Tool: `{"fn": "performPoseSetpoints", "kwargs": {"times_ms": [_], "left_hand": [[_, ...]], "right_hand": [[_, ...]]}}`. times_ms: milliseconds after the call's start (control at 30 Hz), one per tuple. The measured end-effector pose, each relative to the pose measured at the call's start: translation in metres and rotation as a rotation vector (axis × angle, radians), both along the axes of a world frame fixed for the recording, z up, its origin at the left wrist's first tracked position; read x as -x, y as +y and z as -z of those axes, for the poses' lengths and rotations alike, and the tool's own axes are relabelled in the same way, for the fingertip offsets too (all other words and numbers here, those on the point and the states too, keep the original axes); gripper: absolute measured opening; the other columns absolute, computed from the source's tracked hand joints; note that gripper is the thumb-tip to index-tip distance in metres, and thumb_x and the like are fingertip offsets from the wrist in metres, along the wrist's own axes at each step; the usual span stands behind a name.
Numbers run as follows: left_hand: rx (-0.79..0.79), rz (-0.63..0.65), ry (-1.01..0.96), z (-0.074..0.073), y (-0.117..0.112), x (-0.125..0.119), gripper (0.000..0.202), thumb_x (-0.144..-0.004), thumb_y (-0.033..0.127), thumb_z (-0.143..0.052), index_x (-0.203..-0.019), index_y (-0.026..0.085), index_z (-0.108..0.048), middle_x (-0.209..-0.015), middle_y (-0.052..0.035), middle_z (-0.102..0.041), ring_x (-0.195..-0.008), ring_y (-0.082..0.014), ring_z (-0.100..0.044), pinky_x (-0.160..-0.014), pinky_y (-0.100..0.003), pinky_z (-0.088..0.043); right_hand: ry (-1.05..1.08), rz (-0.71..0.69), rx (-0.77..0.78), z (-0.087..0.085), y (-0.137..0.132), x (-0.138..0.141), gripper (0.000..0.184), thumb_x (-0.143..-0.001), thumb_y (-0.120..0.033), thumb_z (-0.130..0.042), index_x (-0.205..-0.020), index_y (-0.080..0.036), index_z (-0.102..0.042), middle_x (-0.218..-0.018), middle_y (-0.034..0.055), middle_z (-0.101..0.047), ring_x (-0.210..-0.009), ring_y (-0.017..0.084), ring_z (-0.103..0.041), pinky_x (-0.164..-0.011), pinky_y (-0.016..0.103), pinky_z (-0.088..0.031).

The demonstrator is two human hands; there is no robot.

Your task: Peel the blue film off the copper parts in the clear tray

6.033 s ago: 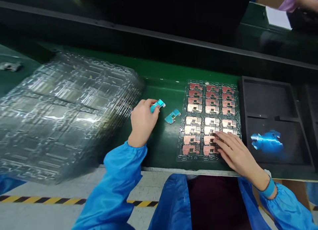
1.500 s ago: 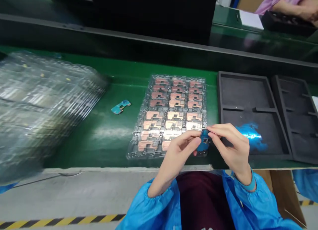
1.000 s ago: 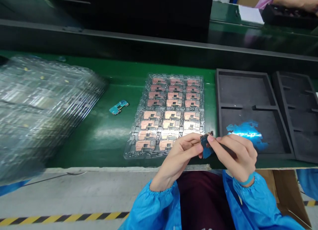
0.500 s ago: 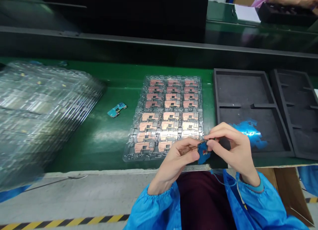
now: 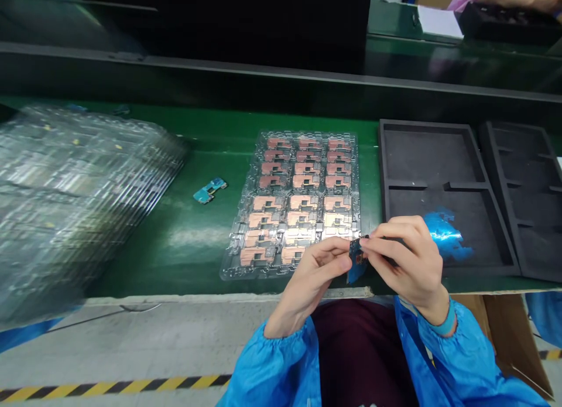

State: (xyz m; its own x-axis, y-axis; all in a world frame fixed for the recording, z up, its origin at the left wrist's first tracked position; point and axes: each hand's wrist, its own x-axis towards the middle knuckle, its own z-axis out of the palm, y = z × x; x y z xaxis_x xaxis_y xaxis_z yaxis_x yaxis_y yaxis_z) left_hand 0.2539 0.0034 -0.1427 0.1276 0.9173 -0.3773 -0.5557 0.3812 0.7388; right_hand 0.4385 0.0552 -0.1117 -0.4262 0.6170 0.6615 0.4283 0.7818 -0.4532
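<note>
**Close work over the green tabletop (image 5: 184, 237)**

By the clear, ridged plastic tray (image 5: 227, 271), the left hand (image 5: 309, 275) pinched a thin blue circuit board (image 5: 356, 266), and the grip of the right hand (image 5: 408, 260) was pinching its upper edge (anything smaller there escaped me). Fiddly two-handed work on that edge seemed the step; the next move called, I judged, for a steady left hold.

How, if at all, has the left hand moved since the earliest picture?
Yes: the left hand has moved right, toward the nearest black tray, and nearer the bench's front edge.
</note>
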Motion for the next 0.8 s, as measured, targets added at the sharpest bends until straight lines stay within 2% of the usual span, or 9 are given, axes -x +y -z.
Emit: {"fn": "performPoseSetpoints", "kwargs": {"times_ms": [100,200,367,467,533,600,800], "left_hand": [[0.013,-0.010,-0.014,0.002,-0.002,-0.003,0.038,-0.069,0.048,-0.102,-0.080,0.018,-0.081,-0.074,-0.0023,-0.074,-0.073,-0.0161,-0.064,-0.070,-0.026,-0.047],[0.052,-0.036,-0.047,0.005,-0.005,-0.005,0.040,-0.066,0.047,-0.104,-0.084,0.019,-0.081,-0.075,-0.0010,-0.072,-0.071,-0.0149,-0.062,-0.071,-0.026,-0.047],[0.102,-0.038,-0.091,0.009,-0.007,-0.007,0.044,-0.071,0.050,-0.100,-0.095,0.018,-0.081,-0.073,0.0002,-0.068,-0.069,-0.0141,-0.060,-0.072,-0.027,-0.048],[0.096,-0.066,-0.126,0.007,-0.005,-0.008,0.041,-0.075,0.052,-0.098,-0.089,0.019,-0.078,-0.077,-0.0002,-0.069,-0.073,-0.0141,-0.062,-0.073,-0.026,-0.051],[0.105,-0.083,-0.155,0.005,-0.002,-0.009,0.039,-0.077,0.052,-0.097,-0.088,0.019,-0.077,-0.084,-0.0011,-0.072,-0.079,-0.0146,-0.064,-0.075,-0.025,-0.053],[0.126,-0.098,-0.198,0.003,0.000,-0.010,0.039,-0.077,0.051,-0.097,-0.090,0.019,-0.079,-0.088,-0.0017,-0.074,-0.082,-0.0146,-0.066,-0.077,-0.024,-0.054],[0.160,-0.138,-0.280,0.000,0.003,-0.012,0.035,-0.077,0.044,-0.098,-0.090,0.017,-0.080,-0.096,-0.0032,-0.078,-0.075,-0.0121,-0.063,-0.069,-0.023,-0.054]], "right_hand": [[-0.088,0.015,-0.169,0.001,-0.004,-0.004,0.027,-0.098,-0.008,-0.074,-0.117,-0.027,-0.078,-0.096,0.0021,-0.080,-0.089,0.021,-0.072,-0.076,0.037,-0.063],[-0.224,0.000,-0.333,-0.005,-0.009,-0.009,0.024,-0.100,-0.007,-0.071,-0.114,-0.025,-0.079,-0.093,0.0005,-0.081,-0.083,0.019,-0.074,-0.070,0.032,-0.063],[-0.319,-0.038,-0.433,-0.017,-0.008,-0.011,0.025,-0.104,-0.006,-0.061,-0.102,-0.021,-0.081,-0.091,0.0014,-0.081,-0.079,0.018,-0.072,-0.062,0.031,-0.059],[-0.285,-0.081,-0.436,-0.013,-0.006,-0.009,0.026,-0.105,-0.006,-0.059,-0.099,-0.018,-0.081,-0.091,0.0041,-0.081,-0.082,0.019,-0.073,-0.062,0.032,-0.059],[-0.255,-0.088,-0.406,-0.006,-0.006,-0.009,0.022,-0.104,-0.008,-0.061,-0.098,-0.016,-0.081,-0.093,0.0067,-0.081,-0.087,0.021,-0.074,-0.066,0.033,-0.062],[-0.233,-0.088,-0.373,0.001,-0.007,-0.008,0.018,-0.104,-0.010,-0.064,-0.098,-0.017,-0.079,-0.094,0.0061,-0.080,-0.091,0.021,-0.075,-0.072,0.033,-0.065],[-0.144,-0.121,-0.315,0.010,-0.012,-0.009,0.014,-0.106,-0.011,-0.061,-0.101,-0.015,-0.074,-0.104,0.0107,-0.083,-0.104,0.023,-0.080,-0.086,0.035,-0.072]]}}
